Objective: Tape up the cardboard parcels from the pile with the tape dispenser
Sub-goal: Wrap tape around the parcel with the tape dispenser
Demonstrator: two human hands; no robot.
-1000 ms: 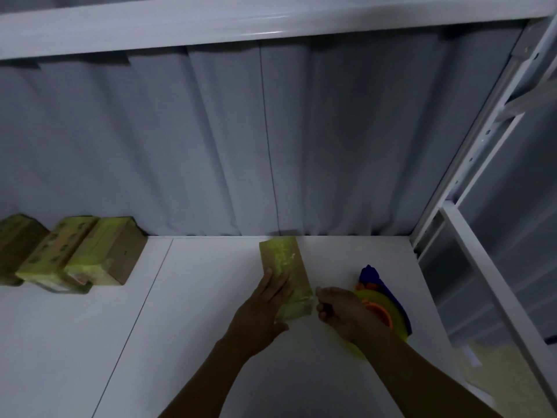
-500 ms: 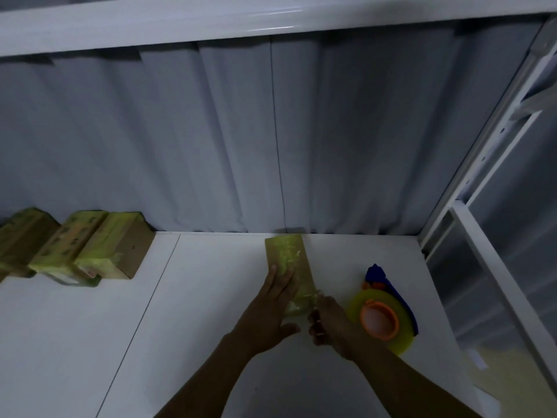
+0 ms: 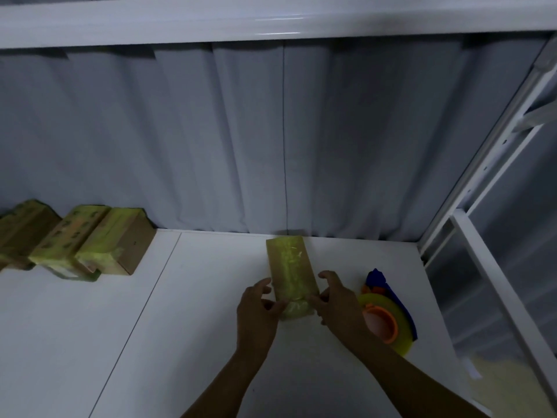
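the parcel (image 3: 291,271) lies flat on the white surface (image 3: 180,327), its length running 12 to 6 o'clock, yellow tape along its top; the left hand (image 3: 256,315) grasps its near end from 9 o'clock, fingers (image 3: 264,283) curled on the edge; the right hand (image 3: 337,300) grasps it from 3 o'clock; the tape dispenser (image 3: 388,321) lies just beside that hand at 3 o'clock; the pile (image 3: 90,245) sits well apart at 9 o'clock

Head-worn camera faces forward and down, near the table (image 3: 75,342).
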